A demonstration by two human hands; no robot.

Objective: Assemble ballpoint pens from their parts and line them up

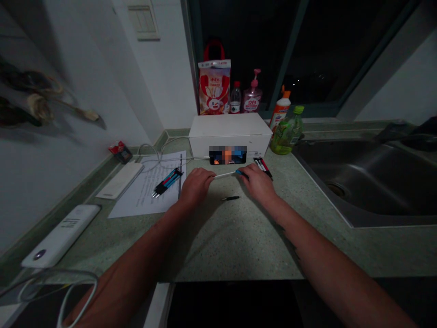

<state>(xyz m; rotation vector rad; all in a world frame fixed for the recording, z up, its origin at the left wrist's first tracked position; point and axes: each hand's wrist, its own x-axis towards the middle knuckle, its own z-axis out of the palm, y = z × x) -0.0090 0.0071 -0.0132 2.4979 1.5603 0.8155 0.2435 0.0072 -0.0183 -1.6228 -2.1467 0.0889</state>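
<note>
My left hand (196, 186) is closed, its thumb and fingers pinching one end of a thin white pen refill (224, 175). The refill's other end meets a blue pen barrel (238, 172), which my right hand (257, 183) grips; whether it sits inside the barrel I cannot tell. On the counter below and between the hands lies a short black pen part (231, 198) with a pointed tip. Several assembled pens (167, 182) in blue, red and black rest on a printed sheet (136, 202) to the left. Red, white and black pen parts (262, 167) lie just beyond my right hand.
A phone (227, 157) leans on a white box (230, 127) at the back, a cable attached. Bottles, including a green one (287, 134), stand behind. The steel sink (355, 182) is at right; a white device (63, 234) and a white slab (120, 180) lie left.
</note>
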